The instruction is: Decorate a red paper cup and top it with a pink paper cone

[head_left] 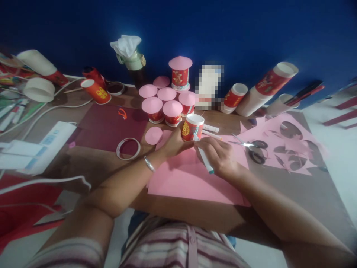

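A red paper cup point(196, 120) with a white rim and a yellow print is in my left hand point(177, 141), whose fingers close around its lower left side. My right hand point(216, 152) grips a white marker point(205, 158) with a teal end, its tip against the cup's red side near some teal lines. Pink paper sheets point(192, 182) lie beneath both hands. Behind the cup stand several red cups with pink cone tops point(166, 94), one raised above the others point(180, 76). A pink paper disc point(154, 135) lies left of my left hand.
Scissors point(252, 146) rest by cut pink scraps point(299, 134) on the right. Stacked cups point(275, 80) stand against the blue wall. A tape roll point(128, 149), a dark red sheet point(107, 124), an orange cutter-like piece point(122, 113) and a white power strip point(50, 143) lie left.
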Motion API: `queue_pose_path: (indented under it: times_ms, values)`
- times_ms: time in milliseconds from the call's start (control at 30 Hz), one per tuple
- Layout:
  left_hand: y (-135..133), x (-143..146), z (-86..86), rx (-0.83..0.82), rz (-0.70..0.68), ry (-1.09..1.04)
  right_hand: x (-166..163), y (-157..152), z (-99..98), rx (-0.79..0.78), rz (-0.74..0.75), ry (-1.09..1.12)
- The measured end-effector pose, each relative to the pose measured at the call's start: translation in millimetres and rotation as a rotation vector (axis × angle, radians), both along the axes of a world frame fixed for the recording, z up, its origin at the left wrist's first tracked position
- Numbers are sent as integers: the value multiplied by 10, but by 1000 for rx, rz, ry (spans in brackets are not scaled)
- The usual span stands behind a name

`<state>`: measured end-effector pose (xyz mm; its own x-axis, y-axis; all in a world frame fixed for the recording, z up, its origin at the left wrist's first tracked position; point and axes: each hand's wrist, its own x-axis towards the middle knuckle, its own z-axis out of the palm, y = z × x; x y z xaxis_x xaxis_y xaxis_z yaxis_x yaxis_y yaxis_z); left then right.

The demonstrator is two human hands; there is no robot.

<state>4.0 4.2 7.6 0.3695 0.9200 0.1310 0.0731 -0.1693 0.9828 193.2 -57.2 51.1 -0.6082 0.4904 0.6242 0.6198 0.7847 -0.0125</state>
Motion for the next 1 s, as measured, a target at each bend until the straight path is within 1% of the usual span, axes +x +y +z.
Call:
queue_pose_path:
  times_ms: [167, 267, 500, 733, 1000]
  values:
    - [25, -17, -66, -50, -6, -35, 2, 3, -13, -6, 2, 3]
    - [40, -21, -87, -37, -17, -56, 0, 8, -24, 10, 4, 15]
    - [36, -23, -44, -6, -6, -14, -3, 5, -12, -2, 11, 16]
    - [12, -17, 15, -49, -4, -16, -2, 4, -15, 43, 8, 28]
    - [8, 13, -35, 32, -14, -34, -22, -4, 26, 87, 21, 16]
